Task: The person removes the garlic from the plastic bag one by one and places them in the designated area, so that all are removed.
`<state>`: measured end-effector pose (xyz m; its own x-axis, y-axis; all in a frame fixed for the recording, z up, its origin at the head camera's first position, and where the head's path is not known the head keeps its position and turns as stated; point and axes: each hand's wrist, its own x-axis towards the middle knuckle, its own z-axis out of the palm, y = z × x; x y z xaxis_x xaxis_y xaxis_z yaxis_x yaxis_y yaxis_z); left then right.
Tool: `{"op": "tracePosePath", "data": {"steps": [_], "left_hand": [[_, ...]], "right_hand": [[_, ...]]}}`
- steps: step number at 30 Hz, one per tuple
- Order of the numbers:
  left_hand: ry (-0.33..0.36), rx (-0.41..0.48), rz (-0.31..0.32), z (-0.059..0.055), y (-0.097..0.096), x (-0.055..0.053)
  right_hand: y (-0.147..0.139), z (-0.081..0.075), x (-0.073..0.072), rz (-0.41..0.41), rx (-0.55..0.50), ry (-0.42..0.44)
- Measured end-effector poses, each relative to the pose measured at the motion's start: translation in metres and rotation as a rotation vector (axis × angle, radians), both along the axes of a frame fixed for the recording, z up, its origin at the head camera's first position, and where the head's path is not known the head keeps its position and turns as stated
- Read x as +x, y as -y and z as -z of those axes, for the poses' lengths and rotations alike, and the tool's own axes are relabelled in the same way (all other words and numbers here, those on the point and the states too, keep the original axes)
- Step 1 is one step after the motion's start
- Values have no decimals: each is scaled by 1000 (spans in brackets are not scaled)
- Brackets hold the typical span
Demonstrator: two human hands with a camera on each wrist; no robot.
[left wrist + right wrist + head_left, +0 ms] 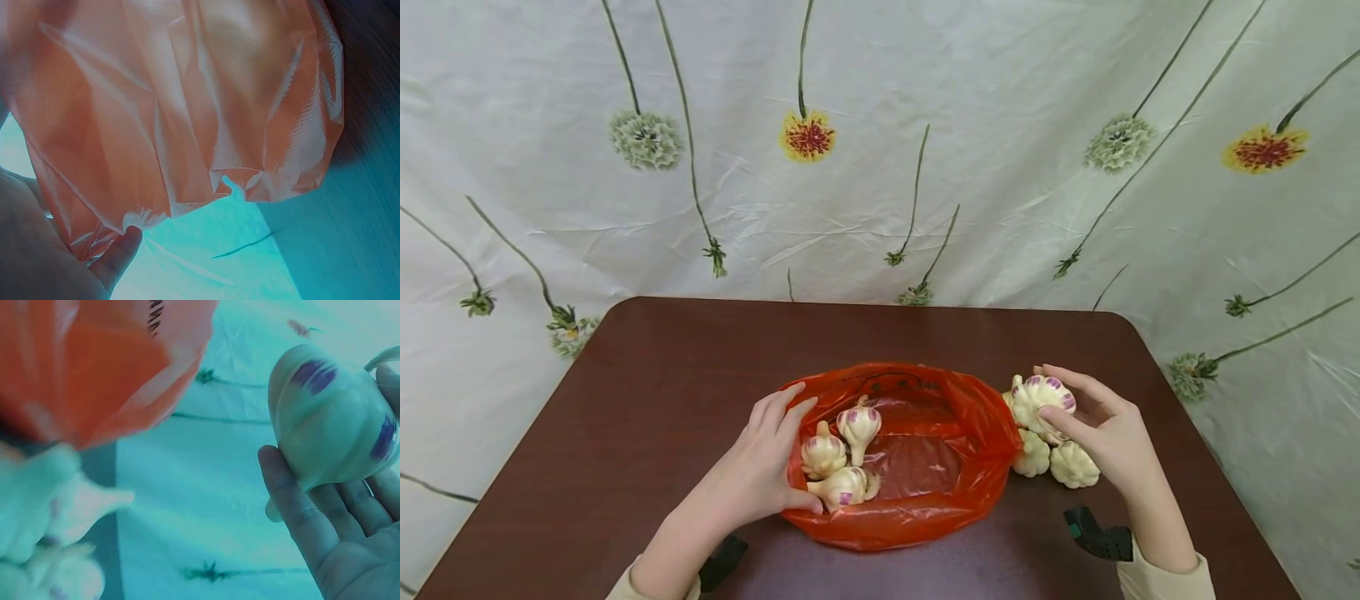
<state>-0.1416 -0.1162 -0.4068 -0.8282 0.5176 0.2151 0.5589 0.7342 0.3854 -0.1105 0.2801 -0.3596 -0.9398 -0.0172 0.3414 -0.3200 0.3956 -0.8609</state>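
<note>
An orange-red plastic bag (917,521) sits on the table with its mouth spread wide, and several garlic bulbs (860,427) lie inside at its left. My left hand (763,454) grips the bag's left rim, fingers at the far part and thumb at the near part. The left wrist view shows the bag's wrinkled side (169,112) and the thumb (119,259) on its edge. Right of the bag, my right hand (1101,425) holds a white garlic bulb with purple streaks (1033,404), seen close up in the right wrist view (334,422). Several more bulbs (1073,465) lie below it.
The dark brown table (700,342) has rounded far corners. Behind it hangs a pale cloth (1000,208) printed with flowers. Black wrist devices (1097,533) are near both sleeves. In the right wrist view, blurred bulbs (81,506) are beside the bag.
</note>
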Motion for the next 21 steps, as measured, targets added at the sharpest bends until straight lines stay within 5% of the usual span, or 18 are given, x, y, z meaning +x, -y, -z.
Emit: {"op": "tracePosePath", "data": {"steps": [9,21], "left_hand": [[-26,3,6,0,-1,0],[-19,4,3,0,-1,0]], "right_hand": [[-21,28,31,77,-51,93],[-10,74,60,170,44,256]]}}
